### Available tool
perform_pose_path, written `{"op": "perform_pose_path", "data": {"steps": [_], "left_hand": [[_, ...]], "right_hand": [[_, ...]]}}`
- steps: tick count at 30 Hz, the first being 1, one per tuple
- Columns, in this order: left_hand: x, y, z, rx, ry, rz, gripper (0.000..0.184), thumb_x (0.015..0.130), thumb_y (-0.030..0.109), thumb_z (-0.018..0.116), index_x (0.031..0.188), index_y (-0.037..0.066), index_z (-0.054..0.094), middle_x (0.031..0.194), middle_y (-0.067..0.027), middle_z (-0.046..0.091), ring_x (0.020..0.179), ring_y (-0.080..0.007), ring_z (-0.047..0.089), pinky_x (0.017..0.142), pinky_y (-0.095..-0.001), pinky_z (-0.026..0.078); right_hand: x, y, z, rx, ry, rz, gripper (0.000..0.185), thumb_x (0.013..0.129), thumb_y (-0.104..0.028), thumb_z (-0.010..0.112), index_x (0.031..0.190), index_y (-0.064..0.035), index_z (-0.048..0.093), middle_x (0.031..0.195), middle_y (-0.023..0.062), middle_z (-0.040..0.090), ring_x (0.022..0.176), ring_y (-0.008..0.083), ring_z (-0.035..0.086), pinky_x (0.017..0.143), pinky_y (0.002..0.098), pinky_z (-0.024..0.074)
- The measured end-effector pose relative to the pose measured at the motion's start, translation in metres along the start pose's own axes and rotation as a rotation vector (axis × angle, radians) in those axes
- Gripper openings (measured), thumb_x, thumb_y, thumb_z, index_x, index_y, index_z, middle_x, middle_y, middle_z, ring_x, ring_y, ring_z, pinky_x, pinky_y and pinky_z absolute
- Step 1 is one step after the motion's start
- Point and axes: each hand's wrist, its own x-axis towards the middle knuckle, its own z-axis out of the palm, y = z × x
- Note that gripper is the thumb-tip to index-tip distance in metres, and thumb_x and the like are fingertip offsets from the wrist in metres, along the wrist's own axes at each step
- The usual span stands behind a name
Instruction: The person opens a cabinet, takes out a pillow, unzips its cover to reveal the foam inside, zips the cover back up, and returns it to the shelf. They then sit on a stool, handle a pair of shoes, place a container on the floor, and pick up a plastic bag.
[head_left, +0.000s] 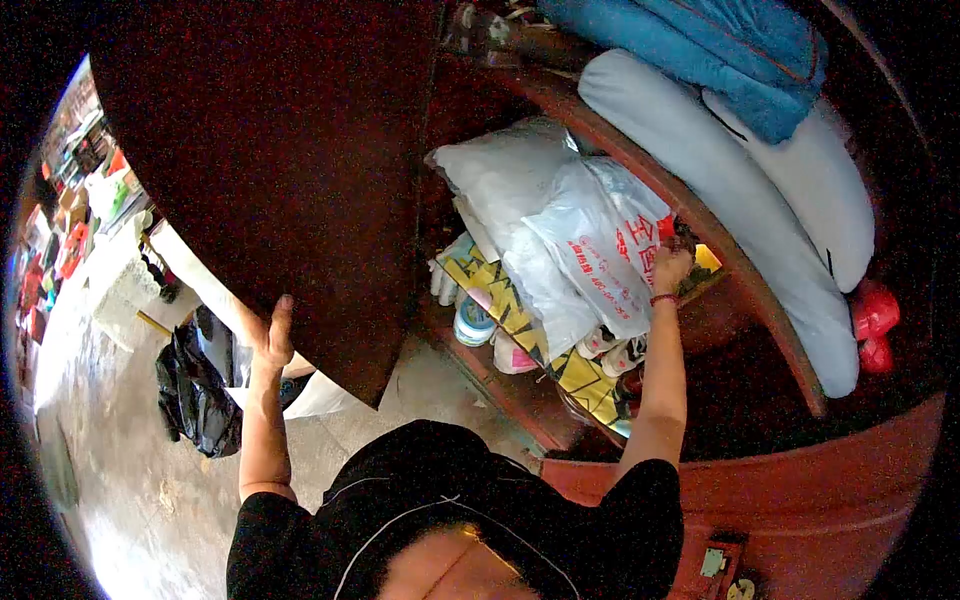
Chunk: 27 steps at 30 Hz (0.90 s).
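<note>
My left hand [274, 338] holds the lower edge of a dark brown cabinet door [270, 170], thumb on the near face and fingers mostly hidden behind it. The door stands swung out to the left. My right hand [672, 264], a red band at its wrist, reaches into the cabinet and grips the right end of a white plastic bag [595, 250] printed with red characters; its fingertips are partly hidden. Beside that bag lies a bulging pale plastic bag [505, 160]. Both rest on a shelf lined with yellow-and-black patterned material [590, 388].
Folded blue jeans [700, 50] and a long pale-blue roll [720, 200] occupy the upper shelf, with a red bundle [875, 325] alongside. Below are a round tub [473, 322] and shoes [622, 352]. A black plastic bag [200, 390] lies on the floor at left.
</note>
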Motion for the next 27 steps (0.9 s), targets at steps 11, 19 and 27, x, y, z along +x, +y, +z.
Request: {"op": "perform_pose_path", "data": {"steps": [11, 19, 27], "left_hand": [[-0.002, -0.017, -0.007, -0.083, -0.058, -0.001, 0.055, 0.081, 0.007, 0.049, 0.128, -0.004, 0.024, 0.124, -0.0169, 0.037, 0.113, -0.0268, 0.037, 0.097, -0.0361, 0.026], [-0.017, -0.024, -0.01, -0.195, -0.08, -0.183, 0.057, 0.082, 0.005, 0.048, 0.131, -0.004, 0.021, 0.13, -0.0163, 0.032, 0.117, -0.0254, 0.033, 0.1, -0.0353, 0.022], [-0.012, -0.032, -0.008, -0.231, -0.063, -0.043, 0.056, 0.082, 0.008, 0.051, 0.13, -0.002, 0.026, 0.13, -0.0153, 0.035, 0.116, -0.0248, 0.035, 0.098, -0.0326, 0.025]], "right_hand": [[-0.048, -0.152, -0.098, 0.01, -0.152, -0.612, 0.028, 0.07, -0.006, 0.053, 0.098, -0.0001, 0.055, 0.112, 0.0175, 0.05, 0.106, 0.0357, 0.044, 0.091, 0.045, 0.0333], [0.005, -0.227, -0.199, 0.029, 0.084, -0.911, 0.02, 0.069, -0.003, 0.056, 0.088, -0.0018, 0.057, 0.109, 0.015, 0.052, 0.106, 0.0346, 0.044, 0.089, 0.0435, 0.0337], [0.105, -0.177, -0.235, -0.259, 0.208, -0.642, 0.025, 0.07, -0.014, 0.057, 0.091, -0.0018, 0.057, 0.108, 0.0155, 0.052, 0.103, 0.0335, 0.045, 0.086, 0.0455, 0.0338]]}}
